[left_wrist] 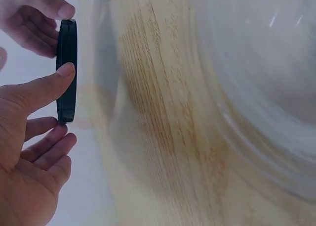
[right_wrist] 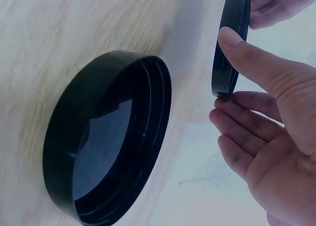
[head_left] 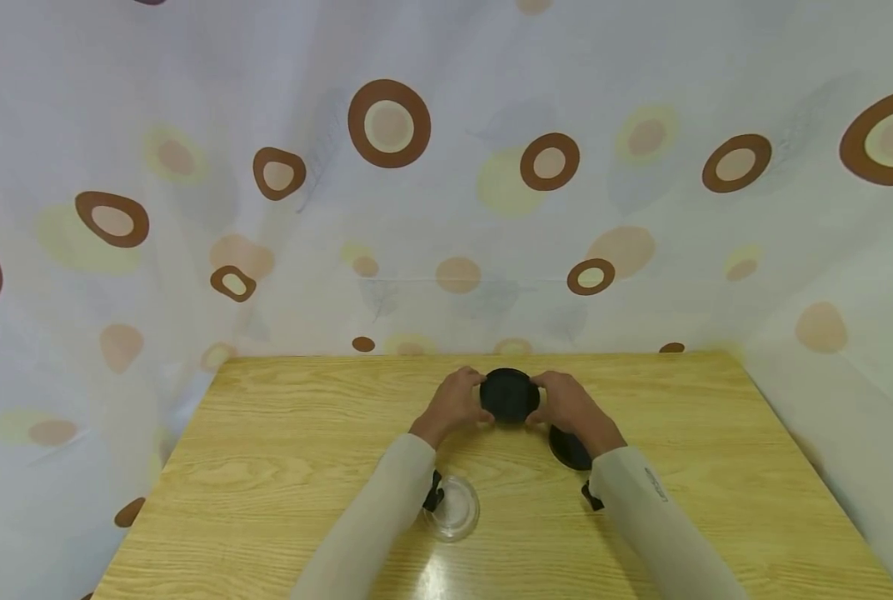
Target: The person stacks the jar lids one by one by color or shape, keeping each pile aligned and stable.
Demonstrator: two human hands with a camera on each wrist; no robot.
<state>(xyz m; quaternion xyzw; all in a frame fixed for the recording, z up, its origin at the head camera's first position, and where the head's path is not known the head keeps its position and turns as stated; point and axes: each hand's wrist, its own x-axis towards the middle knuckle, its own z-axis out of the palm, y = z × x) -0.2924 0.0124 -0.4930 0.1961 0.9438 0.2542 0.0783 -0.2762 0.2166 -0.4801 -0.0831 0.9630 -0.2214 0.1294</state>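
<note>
Both hands hold a thin, round black lid (head_left: pixel 510 396) between them over the far part of the table. My left hand (head_left: pixel 456 402) pinches its left edge, with the thumb on the near side and the fingertips at the rim. On the opposite edge, my right hand (head_left: pixel 569 406) grips it the same way. In the left wrist view the lid (left_wrist: pixel 67 67) appears nearly edge-on, held off the wood. A second, deeper black lid (right_wrist: pixel 64 137) lies below the right hand with its hollow side showing; the right forearm partly covers it in the head view.
A clear round container (head_left: pixel 457 508) stands on the wooden table (head_left: pixel 281 467) beside the left forearm, partly covered by the black wrist camera (head_left: pixel 433 492). Behind the table's far edge hangs a pale curtain (head_left: pixel 446 208) with brown ring patterns, which also runs along both sides.
</note>
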